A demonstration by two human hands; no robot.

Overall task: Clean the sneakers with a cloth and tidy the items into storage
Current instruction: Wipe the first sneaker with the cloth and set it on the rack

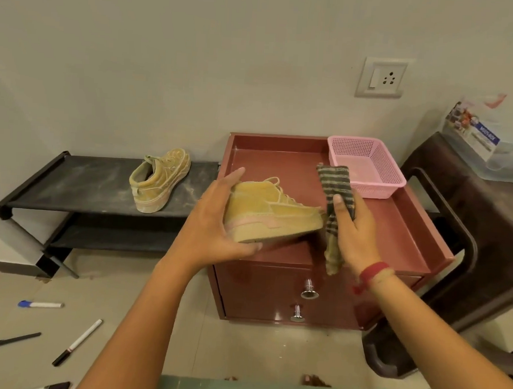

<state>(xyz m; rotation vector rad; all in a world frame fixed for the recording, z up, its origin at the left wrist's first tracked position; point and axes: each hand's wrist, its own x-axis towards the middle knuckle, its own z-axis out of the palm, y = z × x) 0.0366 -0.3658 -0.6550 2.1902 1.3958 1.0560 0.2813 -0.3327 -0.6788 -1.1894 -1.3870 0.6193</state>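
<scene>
My left hand (pixel 215 219) grips the heel end of a tan sneaker (pixel 273 214), thumb under the sole, and holds it above the maroon cabinet top (pixel 396 231). My right hand (pixel 353 229) holds a striped green-grey cloth (pixel 334 183) against the sneaker's toe; the cloth's lower end hangs below the hand. The second tan sneaker (pixel 159 180) stands on the top shelf of a black shoe rack (pixel 71 181) to the left.
An empty pink mesh basket (pixel 366 167) sits at the back right of the cabinet top. The cabinet has two drawers with chrome knobs (pixel 309 289). A dark plastic chair (pixel 461 234) stands to the right. Several pens and markers (pixel 76 342) lie on the floor at lower left.
</scene>
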